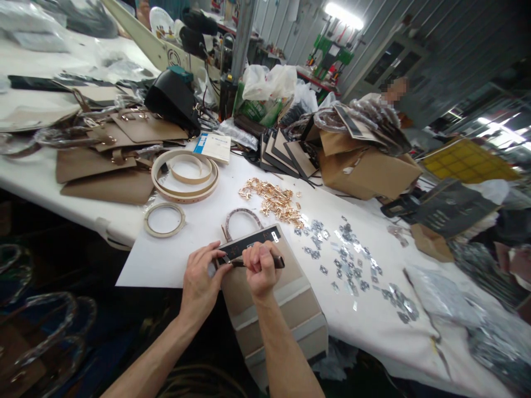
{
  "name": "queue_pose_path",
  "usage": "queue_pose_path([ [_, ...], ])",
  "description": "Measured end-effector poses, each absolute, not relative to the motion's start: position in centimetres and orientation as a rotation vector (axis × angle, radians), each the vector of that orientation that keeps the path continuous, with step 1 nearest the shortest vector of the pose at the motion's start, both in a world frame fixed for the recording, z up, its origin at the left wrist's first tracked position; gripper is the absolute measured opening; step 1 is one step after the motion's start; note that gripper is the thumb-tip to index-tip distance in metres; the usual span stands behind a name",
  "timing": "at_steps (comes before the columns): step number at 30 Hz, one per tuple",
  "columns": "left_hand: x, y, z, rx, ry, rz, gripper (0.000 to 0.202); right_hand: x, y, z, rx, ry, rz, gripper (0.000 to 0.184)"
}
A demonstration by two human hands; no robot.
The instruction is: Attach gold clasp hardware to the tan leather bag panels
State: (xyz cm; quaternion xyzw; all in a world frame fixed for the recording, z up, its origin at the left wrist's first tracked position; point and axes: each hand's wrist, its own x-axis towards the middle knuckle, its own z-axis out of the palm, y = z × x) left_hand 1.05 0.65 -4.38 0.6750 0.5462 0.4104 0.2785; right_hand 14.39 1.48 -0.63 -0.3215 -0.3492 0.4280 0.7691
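A beige bag panel with pale strips and a dark band along its far edge lies partly over the table edge. A curved bag handle in clear wrap stands beyond that band. My left hand grips the panel's left corner, thumb and fingers close to a small metal piece. My right hand is closed in a fist around a dark-handled tool. The tool's other end points toward my left fingertips; its tip is too small to make out. Small metal plates rest on the band.
Gold-coloured metal fittings and silver metal plates lie in loose piles. Nearby are a tape roll, coiled strips, brown bags, a cardboard box and plastic wrap. A person is at the back right.
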Motion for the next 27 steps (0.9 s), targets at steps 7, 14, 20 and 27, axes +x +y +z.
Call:
queue_pose_path([
  [7,0.9,0.8,-4.3,1.916,1.382,1.110,0.016,14.6,1.4,-0.6,-0.685,-0.743,0.935,0.043],
  [14,0.2,1.5,-4.6,1.986,1.337,1.030,0.024,14.5,1.5,-0.4,-0.707,-0.756,0.909,0.044],
  [20,-0.3,2.3,-4.5,1.954,1.333,0.997,0.023,14.4,1.4,-0.3,-0.713,-0.775,0.881,0.045],
  [27,-0.7,2.9,-3.6,1.869,1.353,0.883,0.026,13.3,1.4,0.0,-0.679,-0.872,0.915,0.043],
])
